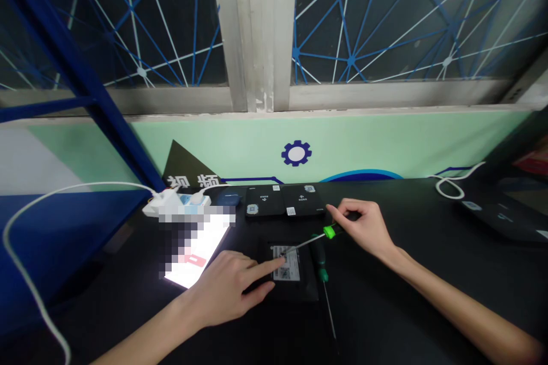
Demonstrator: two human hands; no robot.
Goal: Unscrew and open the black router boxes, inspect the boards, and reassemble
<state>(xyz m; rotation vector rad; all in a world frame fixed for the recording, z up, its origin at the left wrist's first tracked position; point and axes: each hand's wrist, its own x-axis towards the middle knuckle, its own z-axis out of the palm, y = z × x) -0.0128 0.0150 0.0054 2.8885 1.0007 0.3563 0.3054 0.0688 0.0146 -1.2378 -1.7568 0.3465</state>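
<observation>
The right hand (pixel 363 228), its fingers closed on the dark handle of a screwdriver (pixel 329 232) with a bright green collar, slants the shaft down toward the left fingers. The left hand (pixel 229 288) grips nothing visible: the index finger extends to a white printed label (pixel 291 271), thumb apart. The label lies on a flat black device (pixel 307 282), on the table (pixel 385 308) at the left fingertip; the shaft's tip meets the label just beyond that fingertip. Whether it engages a screw cannot be told. Between the right fingers and the device's right edge lies a second screwdriver (pixel 323 276), green-handled, shaft toward the viewer. Left of and beyond the left fingers are a lit screen (pixel 209 239), partly pixelated, and, farther off, a white power strip (pixel 156 205). Two black boxes (pixel 282 201) stand beyond both hands' fingers.
</observation>
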